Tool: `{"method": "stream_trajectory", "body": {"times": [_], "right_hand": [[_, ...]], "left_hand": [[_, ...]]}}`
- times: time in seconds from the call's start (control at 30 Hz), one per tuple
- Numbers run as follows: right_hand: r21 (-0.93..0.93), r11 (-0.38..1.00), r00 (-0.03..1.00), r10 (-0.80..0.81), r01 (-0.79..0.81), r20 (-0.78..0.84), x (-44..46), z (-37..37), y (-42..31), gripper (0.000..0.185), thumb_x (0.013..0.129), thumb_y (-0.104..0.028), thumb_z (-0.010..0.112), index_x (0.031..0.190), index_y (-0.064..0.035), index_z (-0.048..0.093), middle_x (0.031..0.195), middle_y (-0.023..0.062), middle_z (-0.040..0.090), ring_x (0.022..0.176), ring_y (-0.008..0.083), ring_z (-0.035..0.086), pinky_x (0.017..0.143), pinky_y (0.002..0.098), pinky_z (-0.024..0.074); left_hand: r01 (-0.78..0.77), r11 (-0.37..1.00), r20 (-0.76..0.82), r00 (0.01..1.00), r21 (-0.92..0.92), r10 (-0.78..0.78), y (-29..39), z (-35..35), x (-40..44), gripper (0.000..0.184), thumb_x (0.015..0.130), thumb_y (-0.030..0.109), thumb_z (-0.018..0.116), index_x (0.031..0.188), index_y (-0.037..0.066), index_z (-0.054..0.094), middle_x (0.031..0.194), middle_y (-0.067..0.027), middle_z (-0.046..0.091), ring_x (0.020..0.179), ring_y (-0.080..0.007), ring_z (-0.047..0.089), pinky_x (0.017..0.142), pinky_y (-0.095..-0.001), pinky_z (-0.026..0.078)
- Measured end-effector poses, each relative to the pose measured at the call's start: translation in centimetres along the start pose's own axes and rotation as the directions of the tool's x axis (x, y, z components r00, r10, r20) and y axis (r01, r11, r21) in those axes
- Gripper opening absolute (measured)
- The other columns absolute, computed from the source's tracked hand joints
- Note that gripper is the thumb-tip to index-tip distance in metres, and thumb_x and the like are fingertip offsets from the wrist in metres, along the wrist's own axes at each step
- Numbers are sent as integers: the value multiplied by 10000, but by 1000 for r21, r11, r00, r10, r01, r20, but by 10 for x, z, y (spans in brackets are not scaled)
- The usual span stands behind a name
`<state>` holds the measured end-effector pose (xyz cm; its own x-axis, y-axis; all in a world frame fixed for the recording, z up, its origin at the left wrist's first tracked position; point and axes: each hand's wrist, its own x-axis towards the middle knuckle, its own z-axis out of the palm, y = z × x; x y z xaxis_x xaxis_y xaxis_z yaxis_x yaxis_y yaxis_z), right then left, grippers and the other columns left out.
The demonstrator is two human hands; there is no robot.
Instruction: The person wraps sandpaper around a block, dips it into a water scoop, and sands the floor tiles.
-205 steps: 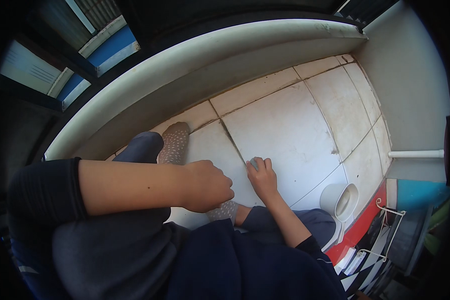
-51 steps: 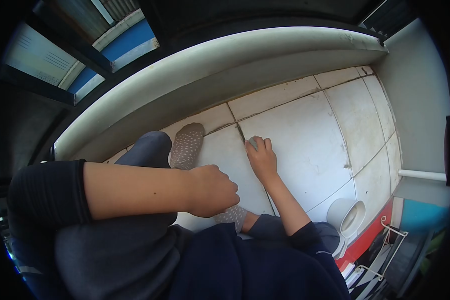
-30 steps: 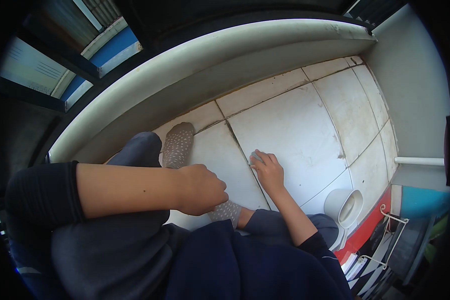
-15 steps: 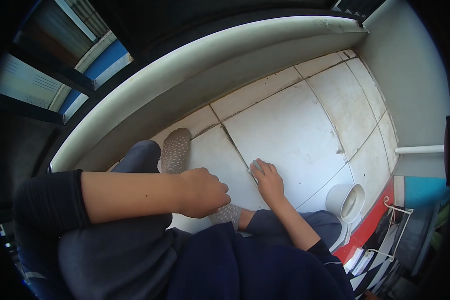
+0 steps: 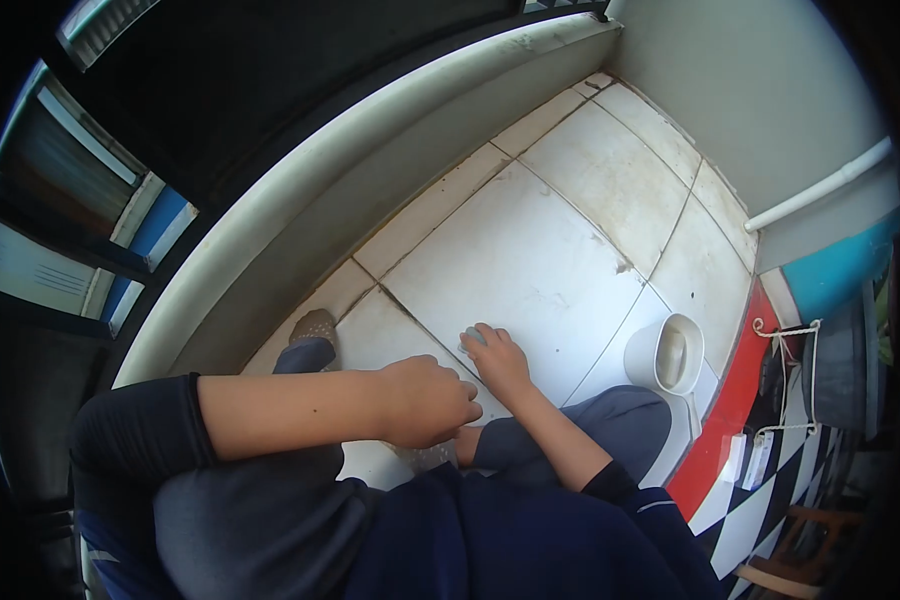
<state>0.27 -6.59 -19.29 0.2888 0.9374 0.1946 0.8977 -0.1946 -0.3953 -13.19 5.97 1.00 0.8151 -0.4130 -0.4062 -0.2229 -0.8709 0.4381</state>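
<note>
My left hand (image 5: 427,402) is closed in a fist above the dotted sock (image 5: 425,458) and the floor; whatever it holds, if anything, is hidden. To its right, my right hand (image 5: 496,362) rests low over the white floor tiles (image 5: 500,250). Its fingers are closed around a small grey-green piece (image 5: 474,338), close to a dark joint between tiles. Most of that piece is covered by the fingers.
A white dipper (image 5: 665,355) stands right of my right knee. Behind the tiles runs a curved low wall (image 5: 370,120). A white pipe (image 5: 820,185) juts from the right wall, above a red edge (image 5: 715,450) and a wire rack (image 5: 815,375).
The view has turned, so the tiles and low wall slant more steeply and the dipper shows higher. My right hand still grips the grey-green piece. My left hand remains closed.
</note>
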Motion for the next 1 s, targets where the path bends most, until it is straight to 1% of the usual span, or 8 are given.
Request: {"method": "stream_trajectory", "body": {"times": [0.13,0.2,0.3,0.4,0.6,0.7,0.87,1.0], "right_hand": [[60,981,980,179,-184,81,-15,-33,27,282,766,-90,664,1044,-136,650,1070,95,594,930,298,581,738,381,520],[333,886,931,360,-322,-58,-8,-69,42,276,781,-85,672,1056,-82,642,1031,136,623,926,315,610,782,374,507],[450,798,758,565,-401,-325,-10,-144,71,294,797,-97,677,1082,-47,625,1024,151,646,939,286,635,795,341,497],[466,671,514,742,-577,-431,-45,-202,118,282,796,-121,671,1067,-56,621,1017,152,648,929,303,628,801,350,484],[271,437,324,869,-858,-374,-114,-205,166,315,751,-169,709,1050,-109,632,983,158,651,922,334,624,805,393,493],[446,501,386,863,-742,-327,-120,-186,168,336,680,-157,770,1000,-117,675,960,137,685,918,328,641,809,382,498],[291,441,318,866,-849,-386,-111,-179,179,311,666,-105,770,962,-115,676,1015,117,627,966,318,598,829,390,485],[171,534,474,829,-828,-296,-108,-164,188,299,653,-86,772,925,-146,664,1020,118,574,968,331,579,839,418,488]], "left_hand": [[-64,998,-14,998,24,64,7,-6,11,191,849,233,579,953,77,619,907,-82,609,837,-265,634,726,-407,504],[-93,995,-7,996,32,93,9,-7,13,201,854,248,580,958,78,605,908,-83,605,841,-267,630,716,-404,507],[-92,996,-5,996,15,92,3,-1,7,209,864,258,575,962,73,582,908,-89,596,851,-279,619,706,-413,499],[-53,998,14,998,-16,54,-7,1,-5,219,870,261,570,975,69,577,924,-99,595,851,-289,610,705,-416,489],[63,995,146,988,-79,-51,-6,-9,-13,266,902,273,544,1067,73,603,1020,-113,618,919,-301,611,797,-407,491],[64,997,143,988,-45,-57,-13,-6,-13,255,898,296,558,1042,94,621,986,-105,629,880,-302,622,773,-410,500],[49,999,198,979,21,-52,-25,0,-9,285,909,333,514,1062,112,609,1006,-93,629,898,-308,618,756,-430,506],[42,991,206,976,131,-69,-22,-10,0,252,877,304,578,1022,105,632,966,-102,641,833,-315,628,714,-427,515]]}}
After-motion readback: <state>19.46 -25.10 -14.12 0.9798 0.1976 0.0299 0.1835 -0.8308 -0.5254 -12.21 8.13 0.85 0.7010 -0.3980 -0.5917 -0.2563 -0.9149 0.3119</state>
